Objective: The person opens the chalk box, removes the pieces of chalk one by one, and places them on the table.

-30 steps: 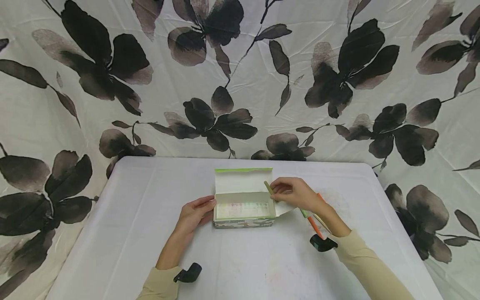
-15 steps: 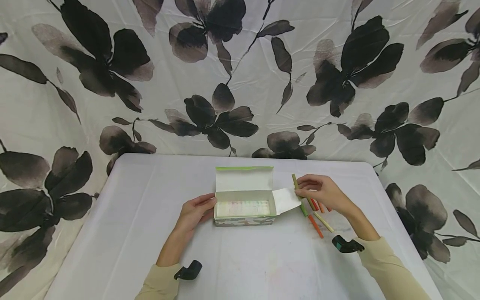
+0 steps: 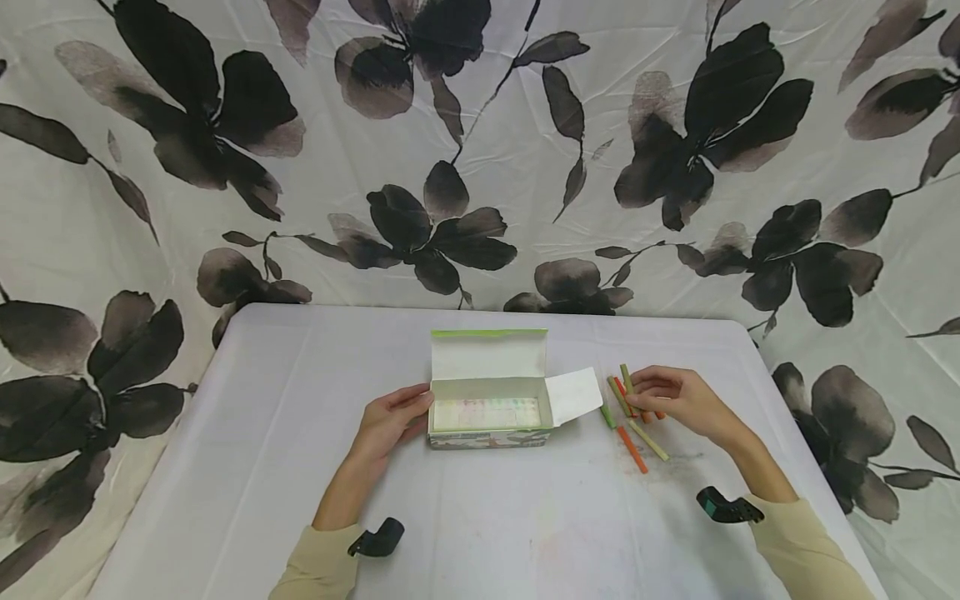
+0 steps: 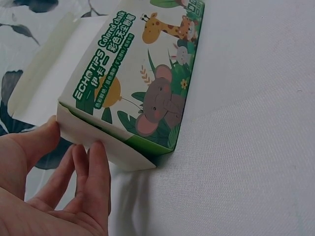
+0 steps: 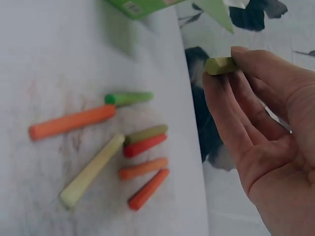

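Observation:
An open box of colored chalk sits mid-table, its lid raised and a side flap folded out to the right. My left hand rests at its left end; in the left wrist view the thumb and fingertips touch the white end flap. Between thumb and fingers, my right hand pinches an olive-green stick of chalk. That hand is right of the box, over several loose chalks, among them an orange one, a pale yellow one, a green one and a red one.
A white cloth covers the table, with faint chalk smudges around the loose sticks. Pale sticks lie in a row inside the box. Behind the table hangs a floral curtain. The side flap juts toward the loose chalks.
My right hand has moved right with the olive-green chalk, from the box's right end across the side flap to the loose sticks. The left hand has stayed at the box.

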Demonstrator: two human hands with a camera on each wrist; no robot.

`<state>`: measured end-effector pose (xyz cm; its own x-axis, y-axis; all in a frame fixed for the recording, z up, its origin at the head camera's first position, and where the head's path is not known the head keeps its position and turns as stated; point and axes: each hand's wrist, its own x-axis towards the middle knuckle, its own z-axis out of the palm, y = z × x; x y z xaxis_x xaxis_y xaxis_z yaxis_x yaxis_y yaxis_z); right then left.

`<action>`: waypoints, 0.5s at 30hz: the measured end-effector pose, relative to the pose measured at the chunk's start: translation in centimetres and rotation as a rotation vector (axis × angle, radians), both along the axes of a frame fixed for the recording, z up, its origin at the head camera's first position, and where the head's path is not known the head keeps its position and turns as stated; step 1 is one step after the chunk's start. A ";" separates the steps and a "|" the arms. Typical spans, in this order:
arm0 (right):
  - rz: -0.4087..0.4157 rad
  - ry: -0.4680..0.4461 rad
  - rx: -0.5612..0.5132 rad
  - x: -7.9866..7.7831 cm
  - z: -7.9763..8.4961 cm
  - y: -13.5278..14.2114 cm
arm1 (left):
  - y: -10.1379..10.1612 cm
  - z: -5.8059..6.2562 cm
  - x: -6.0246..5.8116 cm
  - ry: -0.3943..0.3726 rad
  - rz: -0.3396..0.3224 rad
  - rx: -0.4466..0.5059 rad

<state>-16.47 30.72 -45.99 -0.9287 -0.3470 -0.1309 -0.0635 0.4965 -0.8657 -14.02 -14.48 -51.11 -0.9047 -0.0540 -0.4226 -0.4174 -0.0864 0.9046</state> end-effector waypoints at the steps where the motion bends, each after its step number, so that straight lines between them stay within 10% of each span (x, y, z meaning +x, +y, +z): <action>1: 0.000 -0.002 0.005 0.2 -0.2 0.3 | 0.0 0.0 0.0 -0.001 0.000 0.002; 15: 0.034 -0.036 0.116 2.3 -3.5 4.0 | 0.0 -0.2 -0.1 -0.003 0.004 0.007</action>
